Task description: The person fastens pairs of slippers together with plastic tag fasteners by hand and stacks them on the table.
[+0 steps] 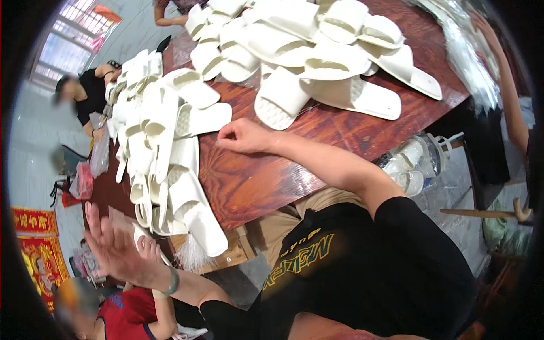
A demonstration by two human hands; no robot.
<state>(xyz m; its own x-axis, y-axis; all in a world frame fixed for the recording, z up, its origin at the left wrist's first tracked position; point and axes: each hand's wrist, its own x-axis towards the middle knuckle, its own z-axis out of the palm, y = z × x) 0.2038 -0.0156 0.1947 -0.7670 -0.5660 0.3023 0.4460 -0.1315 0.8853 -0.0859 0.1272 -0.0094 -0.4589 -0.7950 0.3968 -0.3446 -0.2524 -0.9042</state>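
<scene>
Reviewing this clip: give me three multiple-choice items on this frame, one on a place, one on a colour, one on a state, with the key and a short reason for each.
1. Where is the person's right hand?
A. Over the wooden table's bare top, beside the slippers
B. Inside a plastic bag
C. On the floor

2. What colour are the slippers piled on the table?
A. Black
B. White
C. Red

3. How is the person's left hand held?
A. Clenched around a slipper
B. Open with fingers spread, holding nothing
C. Flat on the table

Key: 1 A, the hand sits over bare brown wood between the two slipper heaps. 2 B, every slipper in both heaps is white. 3 B, the palm shows open, off the table's edge, with nothing in it.
</scene>
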